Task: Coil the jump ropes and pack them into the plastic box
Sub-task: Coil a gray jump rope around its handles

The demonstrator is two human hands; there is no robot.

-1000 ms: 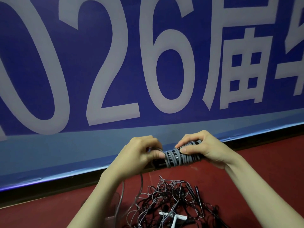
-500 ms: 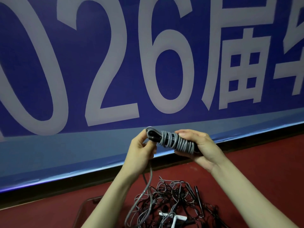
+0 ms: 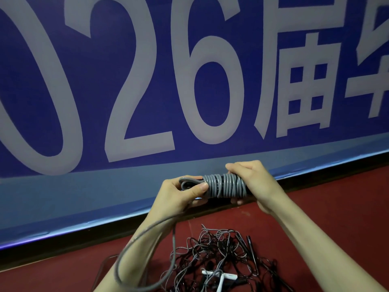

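Both hands hold the grey plastic-coated jump rope (image 3: 224,185) at chest height: right hand (image 3: 255,184) grips the coil, left hand (image 3: 179,197) pinches the springy, slippery loose end, best clamped across turns.

Grey jump rope (image 3: 224,185), coiled around black handles — gripped by left hand (image 3: 179,197) and right hand (image 3: 255,182); tangled ropes (image 3: 221,258) below on red floor (image 3: 315,207).

Two bare forearms were seen, entering from the lower edge of the frame. No sleeves were worn. The left hand (image 3: 179,194) and right hand (image 3: 254,182) were ungloved, with short, plain nails.
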